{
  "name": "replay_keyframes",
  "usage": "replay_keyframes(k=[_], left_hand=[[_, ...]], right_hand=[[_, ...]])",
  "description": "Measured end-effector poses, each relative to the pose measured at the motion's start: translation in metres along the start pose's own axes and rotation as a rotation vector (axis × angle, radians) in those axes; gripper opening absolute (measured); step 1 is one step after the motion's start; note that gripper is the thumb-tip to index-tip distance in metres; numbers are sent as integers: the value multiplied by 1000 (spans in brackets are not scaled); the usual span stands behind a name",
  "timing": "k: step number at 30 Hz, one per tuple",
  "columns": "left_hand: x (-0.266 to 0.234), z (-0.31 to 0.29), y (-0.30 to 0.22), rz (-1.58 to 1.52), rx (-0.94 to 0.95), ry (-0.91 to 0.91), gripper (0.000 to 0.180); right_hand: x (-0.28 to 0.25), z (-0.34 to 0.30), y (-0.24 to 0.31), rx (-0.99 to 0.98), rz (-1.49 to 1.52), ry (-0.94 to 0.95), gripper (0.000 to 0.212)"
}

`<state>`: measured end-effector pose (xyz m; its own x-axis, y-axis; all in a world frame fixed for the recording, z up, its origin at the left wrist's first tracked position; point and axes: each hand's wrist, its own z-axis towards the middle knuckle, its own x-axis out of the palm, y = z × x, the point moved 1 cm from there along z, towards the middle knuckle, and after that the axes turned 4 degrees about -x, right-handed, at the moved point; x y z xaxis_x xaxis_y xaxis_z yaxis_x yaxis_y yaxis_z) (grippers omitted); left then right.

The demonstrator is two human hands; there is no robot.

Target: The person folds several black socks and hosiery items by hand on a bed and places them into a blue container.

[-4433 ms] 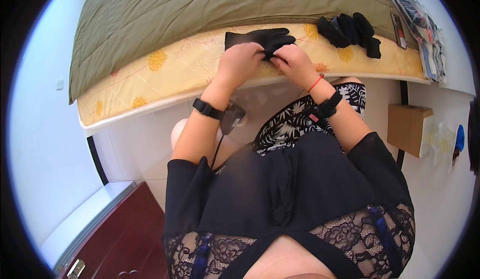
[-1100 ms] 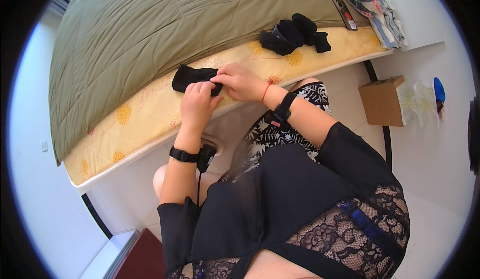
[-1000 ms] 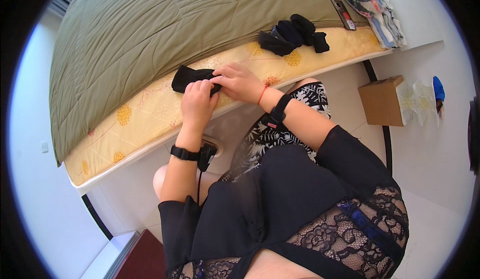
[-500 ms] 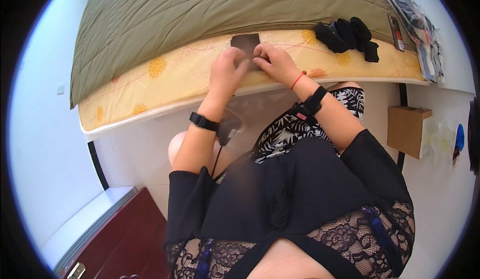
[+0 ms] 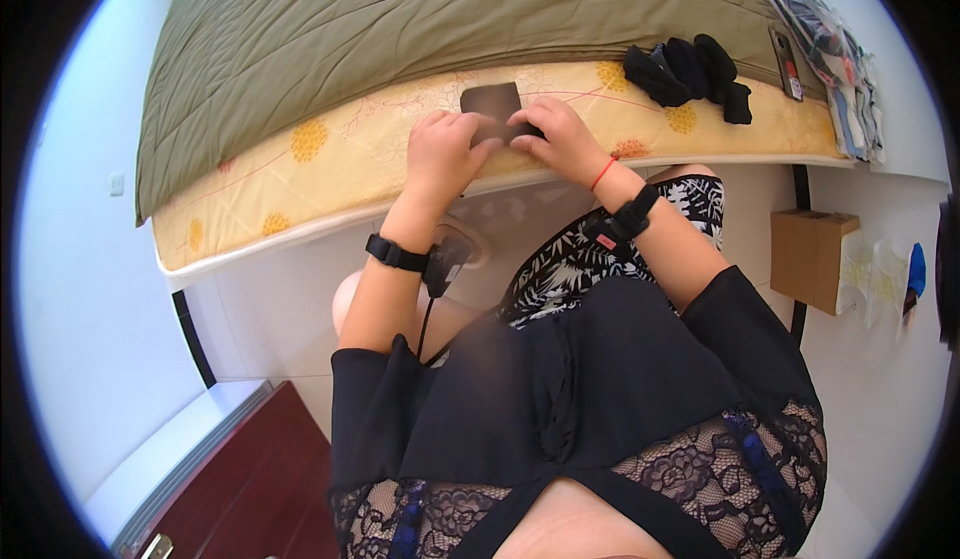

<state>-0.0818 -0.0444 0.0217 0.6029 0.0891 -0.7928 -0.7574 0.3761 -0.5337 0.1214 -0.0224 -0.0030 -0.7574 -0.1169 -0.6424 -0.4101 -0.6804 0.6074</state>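
Note:
On the bed's near edge lies a small dark folded piece of cloth [image 5: 492,101], its far corner standing clear of my fingers. My left hand [image 5: 443,152] is closed at its near left side, thumb pointing inward. My right hand [image 5: 556,139] has its fingers curled at the opposite side, thumb and fingertips on the dark fabric. The near part of the cloth is partly hidden and blurred between the two hands. To the right of them rests a heap of black rolled-up socks [image 5: 690,71].
The yellow floral mattress [image 5: 370,149] has an olive quilt [image 5: 440,19] over its far part. A phone [image 5: 787,64] and a stack of folded clothes [image 5: 835,69] are at the right end. A cardboard box [image 5: 810,259] stands right; a dark red wooden piece [image 5: 245,479] stands lower left.
My hands have moved slightly apart and a little toward me. The dark cloth's far edge has come nearer too. The black socks lie as before.

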Motion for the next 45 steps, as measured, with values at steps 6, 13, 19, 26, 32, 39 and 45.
replay_keyframes(k=[6,13,19,26,32,39,45], left_hand=[[4,0,0,-18,-206,107,19],[13,10,-5,161,-101,-169,44],[20,18,11,114,-144,77,40],[6,16,-4,232,-56,95,21],[5,19,-20,246,110,8,14],[-1,19,-27,135,244,111,20],[5,8,-43,323,183,163,36]], right_hand=[[1,10,-11,339,78,315,26],[13,8,3,9,-174,-198,26],[3,2,12,-21,-228,-141,35],[-6,13,20,-130,-385,-123,32],[-4,15,6,-190,-329,44,20],[7,2,3,-179,-384,-79,12],[10,-14,23,-8,-123,-260,20]])
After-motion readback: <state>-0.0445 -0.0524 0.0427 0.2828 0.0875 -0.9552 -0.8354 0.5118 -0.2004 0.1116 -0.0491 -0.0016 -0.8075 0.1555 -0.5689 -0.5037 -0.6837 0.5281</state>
